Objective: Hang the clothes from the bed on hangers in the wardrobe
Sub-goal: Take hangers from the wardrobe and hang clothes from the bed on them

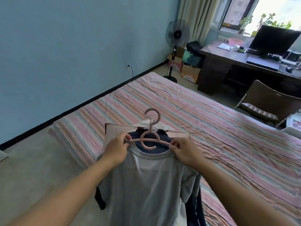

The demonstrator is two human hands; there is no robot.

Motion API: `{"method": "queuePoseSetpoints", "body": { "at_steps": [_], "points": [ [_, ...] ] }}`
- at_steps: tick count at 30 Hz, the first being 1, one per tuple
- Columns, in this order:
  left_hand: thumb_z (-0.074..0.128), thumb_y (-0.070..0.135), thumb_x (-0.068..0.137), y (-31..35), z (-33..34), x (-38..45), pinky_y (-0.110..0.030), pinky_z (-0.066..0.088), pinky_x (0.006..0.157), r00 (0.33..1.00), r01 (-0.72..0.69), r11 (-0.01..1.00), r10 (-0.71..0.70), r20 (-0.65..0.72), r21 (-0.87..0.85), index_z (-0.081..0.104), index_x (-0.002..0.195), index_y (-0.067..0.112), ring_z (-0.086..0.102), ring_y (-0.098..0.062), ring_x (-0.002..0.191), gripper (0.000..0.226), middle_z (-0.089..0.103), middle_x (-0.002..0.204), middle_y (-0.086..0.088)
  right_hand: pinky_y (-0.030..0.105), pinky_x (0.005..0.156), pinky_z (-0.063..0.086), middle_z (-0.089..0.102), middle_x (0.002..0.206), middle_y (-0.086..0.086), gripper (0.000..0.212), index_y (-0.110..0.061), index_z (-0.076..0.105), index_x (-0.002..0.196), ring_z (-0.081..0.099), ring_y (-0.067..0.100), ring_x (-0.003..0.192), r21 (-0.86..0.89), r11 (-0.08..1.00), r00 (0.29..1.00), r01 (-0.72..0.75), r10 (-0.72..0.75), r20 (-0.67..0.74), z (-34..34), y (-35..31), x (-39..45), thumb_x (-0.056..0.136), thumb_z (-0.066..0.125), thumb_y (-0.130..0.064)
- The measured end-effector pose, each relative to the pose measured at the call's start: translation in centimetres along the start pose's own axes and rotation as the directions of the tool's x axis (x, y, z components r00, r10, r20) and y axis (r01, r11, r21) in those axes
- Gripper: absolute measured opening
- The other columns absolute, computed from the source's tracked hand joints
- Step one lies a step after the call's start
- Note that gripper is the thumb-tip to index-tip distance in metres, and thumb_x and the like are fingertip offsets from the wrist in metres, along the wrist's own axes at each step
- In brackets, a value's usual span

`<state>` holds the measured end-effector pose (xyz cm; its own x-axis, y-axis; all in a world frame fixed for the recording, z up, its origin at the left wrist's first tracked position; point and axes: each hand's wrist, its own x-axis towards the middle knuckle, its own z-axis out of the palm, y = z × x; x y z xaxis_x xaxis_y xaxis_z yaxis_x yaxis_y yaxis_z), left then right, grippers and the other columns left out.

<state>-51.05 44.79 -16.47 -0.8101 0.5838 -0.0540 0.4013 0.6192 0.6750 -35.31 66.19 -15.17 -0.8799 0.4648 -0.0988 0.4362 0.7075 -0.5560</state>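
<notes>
A grey T-shirt hangs from a pink plastic hanger held up in front of me over the bed's near corner. My left hand grips the hanger's left arm together with the shirt's shoulder. My right hand pinches the collar and the hanger's right arm. Behind the grey shirt hang a dark navy garment and a white garment on other hangers, mostly hidden. The bed has a pink striped sheet. No wardrobe is in view.
A standing fan stands at the far end of the bed by the blue wall. A dark desk with a monitor lies under the window at the right. A brown chair sits beside the bed. Boxes stand on the floor.
</notes>
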Motion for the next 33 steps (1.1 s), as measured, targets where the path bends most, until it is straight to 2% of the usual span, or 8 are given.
{"method": "queuePoseSetpoints", "body": {
  "at_steps": [4, 12, 17, 20, 23, 28, 31, 33],
  "points": [
    [0.058, 0.013, 0.093, -1.9, 3.9, 5.8, -0.039, 0.05, 0.084, 0.987, 0.133, 0.99, -0.137, 0.082, 0.048, 0.057, 0.096, 0.023, 0.059, -0.022, 0.092, 0.01, 0.063, 0.096, 0.001, 0.022, 0.056, 0.036, 0.067, 0.078, -0.001, 0.016, -0.019, 0.075, 0.093, 0.057, 0.015, 0.072, -0.013, 0.999, 0.996, -0.044, 0.044, 0.073, 2.4, 3.5, 5.6, 0.096, 0.059, -0.023],
    [0.053, 0.015, 0.094, -5.6, 11.0, 15.8, -0.04, 0.043, 0.09, 0.967, 0.24, 0.957, -0.251, 0.05, 0.16, 0.056, 0.094, 0.026, 0.058, -0.025, 0.1, 0.012, 0.064, 0.1, 0.001, 0.035, 0.063, 0.044, 0.062, 0.081, -0.001, 0.017, -0.02, 0.066, 0.09, 0.056, 0.021, 0.073, 0.012, 0.986, 0.983, -0.167, 0.166, 0.073, 9.1, 9.3, 15.7, 0.099, 0.053, -0.024],
    [0.054, 0.02, 0.095, -7.8, 15.4, 20.1, -0.04, 0.04, 0.091, 0.973, 0.218, 0.932, -0.229, 0.006, 0.288, 0.056, 0.116, 0.02, 0.053, -0.027, 0.112, 0.021, 0.062, 0.12, -0.006, 0.042, 0.072, 0.05, 0.066, 0.086, 0.007, 0.02, -0.012, 0.064, 0.091, 0.061, 0.029, 0.079, 0.01, 0.978, 0.977, -0.206, 0.205, 0.063, 13.4, 12.7, 20.4, 0.101, 0.048, -0.018],
    [0.056, 0.039, 0.092, -9.3, 18.1, 20.7, -0.044, 0.03, 0.11, 0.972, 0.118, 0.847, -0.205, 0.113, 0.518, 0.037, 0.14, 0.016, 0.038, -0.03, 0.132, 0.056, 0.044, 0.142, -0.011, 0.04, 0.066, 0.047, 0.064, 0.086, 0.007, 0.022, -0.013, 0.064, 0.09, 0.061, 0.03, 0.081, -0.031, 0.976, 0.975, -0.216, 0.217, 0.054, 15.4, 14.6, 22.7, 0.101, 0.046, -0.018],
    [0.057, 0.053, 0.089, -11.0, 20.2, 20.3, -0.054, 0.008, 0.12, 0.946, 0.095, 0.823, -0.25, 0.206, 0.561, 0.003, 0.155, 0.018, 0.004, -0.035, 0.149, 0.092, 0.007, 0.161, -0.016, 0.037, 0.064, 0.039, 0.062, 0.094, 0.005, 0.025, -0.015, 0.065, 0.097, 0.059, 0.029, 0.085, -0.054, 0.964, 0.965, -0.261, 0.262, 0.023, 17.5, 16.1, 24.0, 0.103, 0.042, -0.02],
    [0.051, 0.057, 0.092, -13.4, 22.1, 20.5, -0.063, 0.001, 0.117, 0.917, 0.129, 0.809, -0.318, 0.242, 0.574, -0.019, 0.153, 0.026, -0.018, -0.037, 0.148, 0.097, -0.019, 0.162, -0.013, 0.035, 0.078, 0.038, 0.059, 0.113, 0.005, 0.024, -0.011, 0.063, 0.115, 0.056, 0.029, 0.106, 0.022, 0.952, 0.951, -0.305, 0.305, -0.042, 20.0, 17.1, 24.7, 0.104, 0.046, -0.023],
    [0.053, 0.059, 0.09, -13.5, 22.2, 21.5, -0.067, -0.001, 0.114, 0.888, 0.146, 0.809, -0.361, 0.285, 0.569, -0.023, 0.152, 0.027, -0.022, -0.039, 0.146, 0.103, -0.025, 0.16, -0.013, 0.039, 0.102, 0.041, 0.053, 0.13, 0.008, 0.056, -0.012, 0.049, 0.141, 0.05, 0.029, 0.123, -0.095, 0.974, 0.978, -0.207, 0.206, -0.022, 20.6, 17.0, 23.5, 0.096, 0.057, -0.045],
    [0.057, 0.058, 0.088, -13.2, 21.9, 21.7, -0.068, -0.002, 0.112, 0.864, 0.16, 0.818, -0.386, 0.322, 0.553, -0.023, 0.152, 0.028, -0.023, -0.038, 0.146, 0.106, -0.026, 0.159, -0.013, 0.041, 0.116, 0.03, 0.043, 0.145, 0.01, 0.089, -0.011, 0.03, 0.154, 0.04, 0.029, 0.136, -0.275, 0.954, 0.989, -0.118, 0.136, 0.049, 21.0, 17.4, 22.2, 0.088, 0.057, -0.063]
  ]
}}
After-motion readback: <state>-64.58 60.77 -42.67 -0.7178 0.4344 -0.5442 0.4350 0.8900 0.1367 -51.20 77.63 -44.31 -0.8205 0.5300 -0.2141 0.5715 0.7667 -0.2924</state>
